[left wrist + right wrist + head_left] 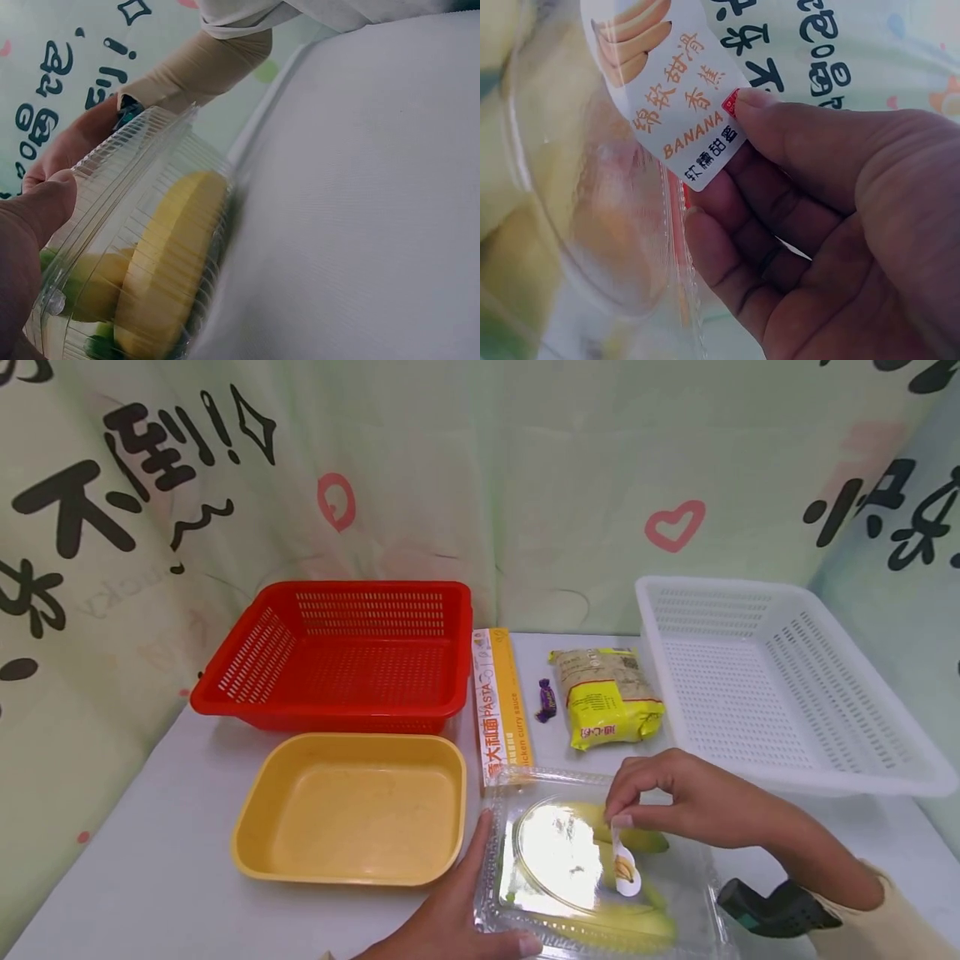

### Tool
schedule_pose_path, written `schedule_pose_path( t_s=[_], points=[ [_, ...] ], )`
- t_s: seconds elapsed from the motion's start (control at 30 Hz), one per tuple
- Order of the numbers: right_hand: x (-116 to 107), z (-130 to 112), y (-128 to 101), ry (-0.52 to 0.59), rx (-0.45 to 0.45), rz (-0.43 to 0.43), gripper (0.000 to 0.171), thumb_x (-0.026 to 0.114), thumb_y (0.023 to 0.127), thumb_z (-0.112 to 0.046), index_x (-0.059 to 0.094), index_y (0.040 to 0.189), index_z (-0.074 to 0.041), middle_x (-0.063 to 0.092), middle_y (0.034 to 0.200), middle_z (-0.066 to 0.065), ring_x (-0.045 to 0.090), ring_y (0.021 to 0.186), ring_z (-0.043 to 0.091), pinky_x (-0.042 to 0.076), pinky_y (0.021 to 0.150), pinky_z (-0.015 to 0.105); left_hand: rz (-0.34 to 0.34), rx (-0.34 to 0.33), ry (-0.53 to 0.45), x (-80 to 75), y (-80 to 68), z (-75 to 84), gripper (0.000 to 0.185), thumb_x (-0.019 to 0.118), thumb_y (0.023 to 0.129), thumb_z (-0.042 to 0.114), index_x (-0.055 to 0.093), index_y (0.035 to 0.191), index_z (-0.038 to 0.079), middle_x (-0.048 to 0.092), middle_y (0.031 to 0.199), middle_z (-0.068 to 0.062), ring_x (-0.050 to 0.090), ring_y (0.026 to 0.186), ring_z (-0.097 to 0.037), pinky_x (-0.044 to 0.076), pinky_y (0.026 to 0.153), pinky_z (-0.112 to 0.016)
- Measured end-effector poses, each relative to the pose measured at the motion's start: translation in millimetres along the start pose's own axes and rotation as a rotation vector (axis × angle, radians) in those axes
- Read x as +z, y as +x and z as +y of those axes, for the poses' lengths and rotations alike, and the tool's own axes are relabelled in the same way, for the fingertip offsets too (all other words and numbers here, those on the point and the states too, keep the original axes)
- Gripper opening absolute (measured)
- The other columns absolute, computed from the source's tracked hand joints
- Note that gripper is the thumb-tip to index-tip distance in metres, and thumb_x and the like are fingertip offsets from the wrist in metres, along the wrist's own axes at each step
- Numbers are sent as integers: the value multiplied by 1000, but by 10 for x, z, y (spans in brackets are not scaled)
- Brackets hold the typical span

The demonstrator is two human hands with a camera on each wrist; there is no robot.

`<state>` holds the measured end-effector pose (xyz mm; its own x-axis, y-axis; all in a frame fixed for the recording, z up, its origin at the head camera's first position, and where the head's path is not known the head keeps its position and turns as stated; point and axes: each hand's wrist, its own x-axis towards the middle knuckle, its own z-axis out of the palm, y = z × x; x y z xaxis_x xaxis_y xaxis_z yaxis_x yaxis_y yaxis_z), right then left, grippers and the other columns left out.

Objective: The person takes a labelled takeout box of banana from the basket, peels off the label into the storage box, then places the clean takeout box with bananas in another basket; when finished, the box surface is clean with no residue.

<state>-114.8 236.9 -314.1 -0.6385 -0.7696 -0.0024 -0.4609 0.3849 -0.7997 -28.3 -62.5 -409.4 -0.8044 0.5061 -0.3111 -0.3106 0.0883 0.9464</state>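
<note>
I see my right hand pinching the banana label atop the clear clamshell box, while my left hand, fingers straight, steadies the box's left edge.

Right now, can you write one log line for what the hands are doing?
left hand: steadies box | right hand: pinches label | bananas: inside box

white table, pale green curtain behind with black characters, pink hearts, soft even light
</note>
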Motion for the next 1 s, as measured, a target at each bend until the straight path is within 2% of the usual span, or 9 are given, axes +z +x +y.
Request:
schedule_pose_path(
  t_s=[0.2,0.37,0.5,0.63,0.8,1.0],
  points=[
    [-44,-3,-47,13,-16,9,9,69,91,-16,75,98,-16,69,93,-6,61,81,12,53,63,27,20,28,60,-9,2,-18,122,85,75,36,-8,154,41,-3,162,-4,3,145,-26,9,115,-55],
    [-89,-13,-95,12,-15,21,10,68,92,-12,75,99,-15,70,94,-4,61,83,13,53,68,27,29,40,76,3,-14,-17,119,83,77,37,-8,153,43,-4,162,-1,1,145,-26,7,114,-56],
    [-133,-25,-131,-6,-51,39,14,68,91,-5,75,100,-14,70,96,-4,62,84,13,54,73,27,44,34,102,3,-13,-10,117,82,77,40,-8,152,45,-4,162,-1,-1,145,-26,6,113,-59],
    [-173,-24,-149,-26,-92,55,20,68,89,0,75,101,-15,70,96,-4,62,84,12,54,71,26,49,60,138,-9,19,-33,118,81,78,41,-10,153,41,-6,162,-1,-2,145,-24,5,113,-58],
    [-202,-26,-131,-27,-125,53,25,67,88,3,74,103,-16,70,97,-2,62,84,12,54,70,25,31,66,135,-25,58,-66,120,80,80,42,-14,154,35,-11,161,-2,-4,144,-22,5,114,-55],
    [-240,-18,-159,-6,-183,73,34,66,85,11,74,104,-17,70,96,-1,61,83,13,51,66,25,31,141,177,-23,59,-91,121,80,81,38,-16,154,28,-13,160,1,-6,144,-18,3,113,-53]
  ],
)
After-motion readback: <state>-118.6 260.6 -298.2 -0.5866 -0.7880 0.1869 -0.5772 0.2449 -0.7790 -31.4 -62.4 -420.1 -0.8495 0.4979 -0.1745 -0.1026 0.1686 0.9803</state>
